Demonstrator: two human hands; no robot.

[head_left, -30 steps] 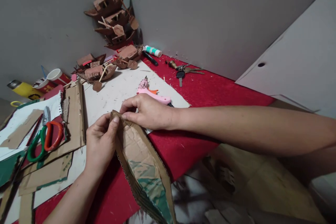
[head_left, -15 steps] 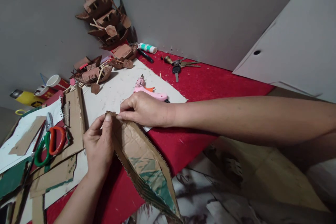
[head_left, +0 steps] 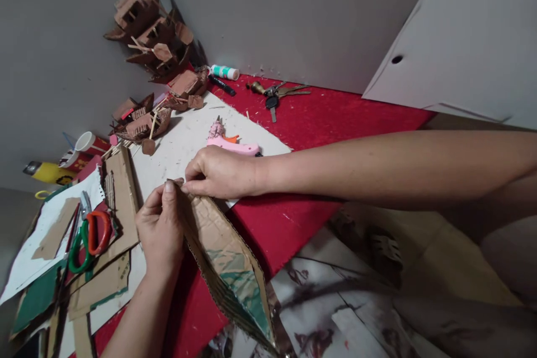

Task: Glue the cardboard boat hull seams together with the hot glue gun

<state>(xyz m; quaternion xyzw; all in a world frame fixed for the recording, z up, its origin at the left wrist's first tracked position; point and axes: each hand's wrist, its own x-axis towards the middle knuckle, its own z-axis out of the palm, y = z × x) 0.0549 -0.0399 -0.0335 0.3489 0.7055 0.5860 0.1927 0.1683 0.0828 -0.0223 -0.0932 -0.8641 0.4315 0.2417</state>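
A boat-shaped cardboard hull (head_left: 216, 235), brown with green printed patches inside, slants from my hands toward my lap, pointed at its near end. My left hand (head_left: 160, 229) pinches its far tip between thumb and fingers. Right beside it, my right hand (head_left: 222, 173) grips the edge near the same tip, thumb and fingers pressed together. The fingertips cover part of the joint there. Just beyond my right hand lies a pink glue gun (head_left: 235, 147) with an orange trigger.
Scissors (head_left: 99, 233) lie on cardboard pieces (head_left: 121, 190) at left. Behind stand several brown model boats (head_left: 140, 126), paper cups (head_left: 86, 142) and a yellow bottle (head_left: 50, 172). Keys (head_left: 272, 102), a black marker (head_left: 222, 85) and a white-green tube (head_left: 225, 72) rest on the red cloth (head_left: 335, 114).
The camera view has shifted slightly, so the background sits a little differently. Both hands keep their pinch at the hull's far tip, with hardly any movement.
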